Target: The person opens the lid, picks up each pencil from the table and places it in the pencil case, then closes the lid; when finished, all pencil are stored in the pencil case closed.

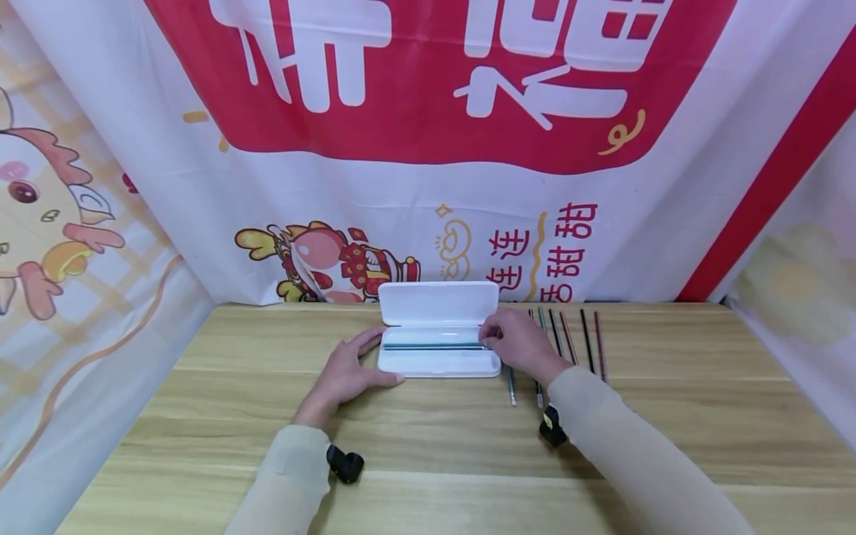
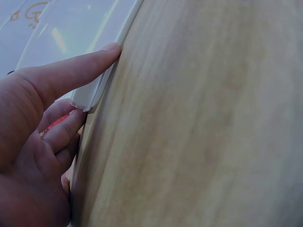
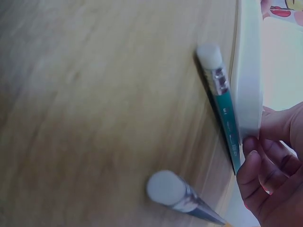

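Head view: left hand [image 1: 344, 370] grips the white case [image 1: 435, 363] at left. Right hand [image 1: 520, 340] curls its fingers at right; grasp indiscernible.

Over by the far edge of the surface [image 1: 428, 446], about midway along, sits the case [image 1: 439, 365], its lid [image 1: 438, 303] raised at the back and a pencil [image 1: 435, 345] lying lengthwise inside. The left hand [image 1: 345, 371] has its fingers about the case's left end, the right hand [image 1: 524, 342] at its right end. Beyond that, towards the far right corner, loose pencils [image 1: 587, 342] lie side by side, running front to back.
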Demonstrator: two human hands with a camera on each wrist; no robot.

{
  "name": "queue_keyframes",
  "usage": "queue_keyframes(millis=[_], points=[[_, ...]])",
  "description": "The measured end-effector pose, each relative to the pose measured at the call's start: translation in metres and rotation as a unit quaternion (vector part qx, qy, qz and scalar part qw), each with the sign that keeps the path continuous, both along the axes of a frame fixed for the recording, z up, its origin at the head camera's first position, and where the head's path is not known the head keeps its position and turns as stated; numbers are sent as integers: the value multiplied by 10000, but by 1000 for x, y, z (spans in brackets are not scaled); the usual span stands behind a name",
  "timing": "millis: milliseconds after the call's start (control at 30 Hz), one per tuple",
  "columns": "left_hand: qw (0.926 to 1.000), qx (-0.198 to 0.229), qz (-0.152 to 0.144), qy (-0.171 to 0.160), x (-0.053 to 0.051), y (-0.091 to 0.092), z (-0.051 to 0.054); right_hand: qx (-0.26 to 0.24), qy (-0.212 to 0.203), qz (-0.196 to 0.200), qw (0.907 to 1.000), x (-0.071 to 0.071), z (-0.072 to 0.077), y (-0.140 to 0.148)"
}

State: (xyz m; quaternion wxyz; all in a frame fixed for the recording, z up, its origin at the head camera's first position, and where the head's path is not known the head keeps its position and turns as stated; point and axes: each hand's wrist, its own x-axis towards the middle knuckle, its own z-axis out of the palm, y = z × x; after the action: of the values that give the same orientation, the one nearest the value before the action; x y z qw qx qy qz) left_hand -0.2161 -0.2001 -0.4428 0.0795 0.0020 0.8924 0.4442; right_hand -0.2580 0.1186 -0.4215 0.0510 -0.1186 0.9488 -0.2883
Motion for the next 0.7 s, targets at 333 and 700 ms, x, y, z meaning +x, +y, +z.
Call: queue_keyframes(millis=[333, 700], points=[[10000, -13, -7, 45, -1, 0, 0, 100, 86, 21, 9999, 1, 1, -1], [10000, 10, 35, 62, -1, 0, -1, -616, 96, 73, 9980, 3, 0, 8]])
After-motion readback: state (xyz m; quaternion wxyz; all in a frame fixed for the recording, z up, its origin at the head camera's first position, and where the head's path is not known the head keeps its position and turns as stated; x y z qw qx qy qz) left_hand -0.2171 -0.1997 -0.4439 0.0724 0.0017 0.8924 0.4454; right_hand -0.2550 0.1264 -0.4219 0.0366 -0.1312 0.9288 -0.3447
